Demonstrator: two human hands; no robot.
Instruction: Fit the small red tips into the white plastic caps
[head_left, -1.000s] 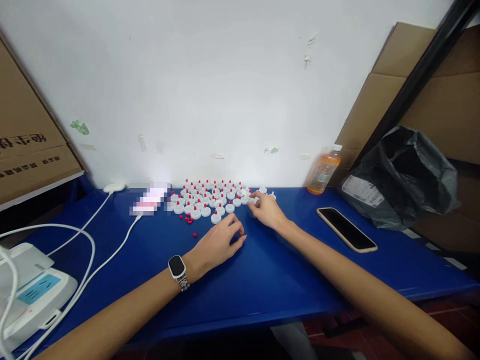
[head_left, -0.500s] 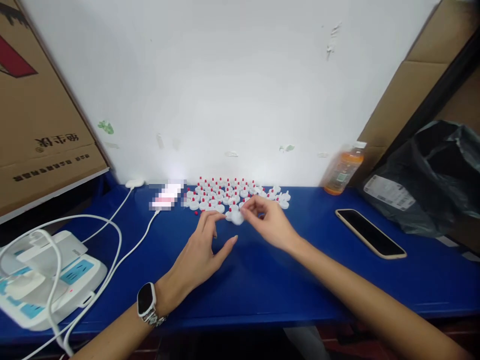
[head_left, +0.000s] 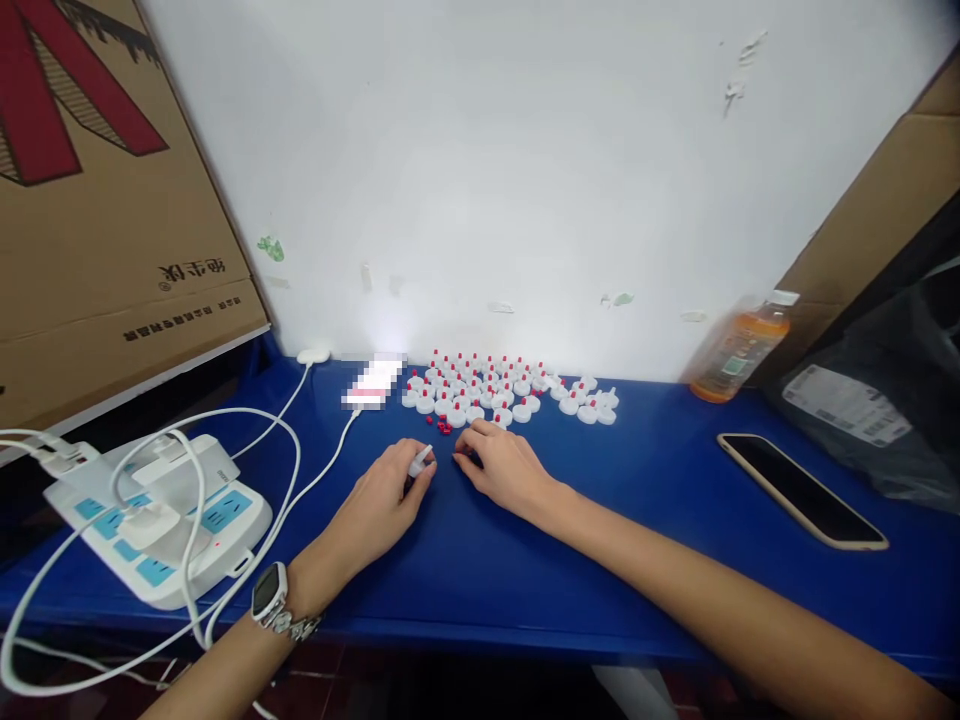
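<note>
On the blue table (head_left: 570, 560), both hands work just in front of a cluster of small white caps.

The left hand (head_left: 382, 495) rests on the tabletop with its fingers curled, pinching a small white cap (head_left: 420, 461) between thumb and forefinger. Just beside it, the right hand (head_left: 504, 468) lies palm down with its fingers bent and their tips on the table; whether it grips anything cannot be told. A few loose red pieces (head_left: 444, 427) lie just beyond the fingertips, and behind them, against the wall, stands the group of white caps with red tips (head_left: 499, 390). A smartwatch (head_left: 268, 597) sits on the left wrist. To the left lies a white power strip (head_left: 161, 515) with cables; to the right, a dark phone (head_left: 801, 490) and an orange bottle (head_left: 739, 350).
</note>
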